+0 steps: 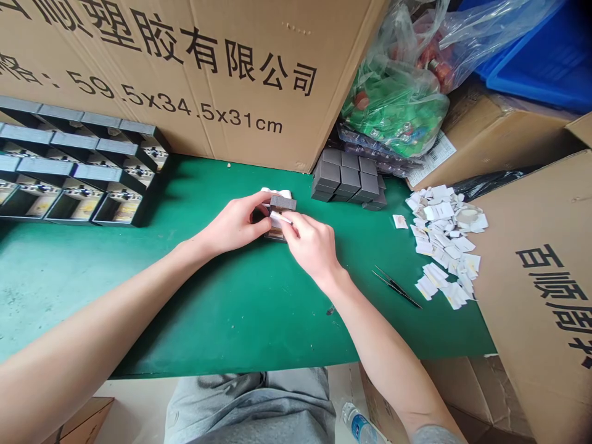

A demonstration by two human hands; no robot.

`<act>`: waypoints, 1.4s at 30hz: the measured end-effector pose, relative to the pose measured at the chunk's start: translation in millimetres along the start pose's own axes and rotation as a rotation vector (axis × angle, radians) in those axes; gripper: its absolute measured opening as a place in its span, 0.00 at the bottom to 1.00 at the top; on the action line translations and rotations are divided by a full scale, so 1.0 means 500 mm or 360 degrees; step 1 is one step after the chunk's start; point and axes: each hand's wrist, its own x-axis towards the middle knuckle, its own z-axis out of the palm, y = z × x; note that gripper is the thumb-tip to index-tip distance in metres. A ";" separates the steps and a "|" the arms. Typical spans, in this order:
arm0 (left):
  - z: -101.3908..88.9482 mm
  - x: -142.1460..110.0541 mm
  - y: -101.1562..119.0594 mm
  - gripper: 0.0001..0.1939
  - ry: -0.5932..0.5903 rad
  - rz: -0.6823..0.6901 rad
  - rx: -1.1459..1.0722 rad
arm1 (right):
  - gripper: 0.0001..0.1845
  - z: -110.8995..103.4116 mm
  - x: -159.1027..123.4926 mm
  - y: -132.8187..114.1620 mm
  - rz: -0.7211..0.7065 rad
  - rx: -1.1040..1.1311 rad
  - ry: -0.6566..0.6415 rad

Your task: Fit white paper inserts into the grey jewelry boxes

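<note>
At the middle of the green table [222, 320], my left hand [238, 225] grips a small dark open box [283, 202] from its left side, thumb and fingers around it. My right hand [314, 246] is closed in a pinch on a small white piece [280, 217] right over the box's opening. Most of the box's inside is hidden by my fingers. Just behind it lies something white [272, 192], partly covered. To the right of my right hand rest black tweezers [396, 287] and a loose heap of small white cards [444, 228].
Rows of similar dark boxes [83, 172] stand at the left. Several grey blocks [346, 176] are stacked behind my right hand. A large carton [185, 80] walls off the back; another carton [541, 265] bounds the right. Plastic bags [398, 105] sit at the back right.
</note>
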 end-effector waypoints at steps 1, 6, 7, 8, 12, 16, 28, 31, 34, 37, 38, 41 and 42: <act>0.000 0.000 0.000 0.25 -0.0002 0.0000 0.0002 | 0.13 0.001 0.000 0.001 -0.0016 -0.0010 0.0006; 0.000 0.000 0.001 0.26 -0.0001 -0.0008 0.0010 | 0.15 0.001 0.001 0.007 -0.0063 -0.0004 0.0042; 0.001 -0.001 0.002 0.26 -0.0002 -0.0013 0.0011 | 0.15 -0.001 0.002 0.008 -0.0067 0.0000 0.0049; 0.000 -0.001 0.004 0.26 -0.0003 -0.0018 0.0013 | 0.16 -0.003 0.002 0.008 -0.0070 -0.0002 0.0049; -0.009 -0.001 0.011 0.31 -0.0081 -0.0063 -0.0015 | 0.16 -0.005 0.003 0.008 -0.0079 -0.0044 0.0011; -0.027 0.001 0.005 0.43 -0.0265 -0.0091 -0.0099 | 0.16 0.001 0.001 0.008 -0.0082 -0.0039 0.0015; -0.068 -0.023 0.045 0.15 -0.0275 0.0265 0.0664 | 0.16 0.007 0.002 0.008 -0.0046 0.0018 0.0038; -0.062 -0.026 0.050 0.15 -0.0460 0.0199 0.0750 | 0.16 0.006 0.003 0.008 -0.0036 0.0039 0.0017; -0.058 -0.022 0.040 0.14 -0.0465 0.0158 0.0719 | 0.17 0.002 0.003 0.008 -0.0051 0.0050 0.0013; -0.058 -0.018 0.028 0.13 -0.0426 0.0152 0.0653 | 0.16 -0.001 0.002 0.007 -0.0075 0.0041 0.0035; -0.058 -0.017 0.026 0.13 -0.0415 0.0156 0.0639 | 0.17 -0.002 0.002 0.008 -0.0077 0.0033 0.0049; -0.058 -0.018 0.022 0.13 -0.0401 0.0171 0.0637 | 0.18 -0.005 0.001 0.009 -0.0080 0.0009 0.0085; -0.058 -0.018 0.022 0.13 -0.0397 0.0180 0.0639 | 0.18 -0.005 0.001 0.009 -0.0084 0.0005 0.0089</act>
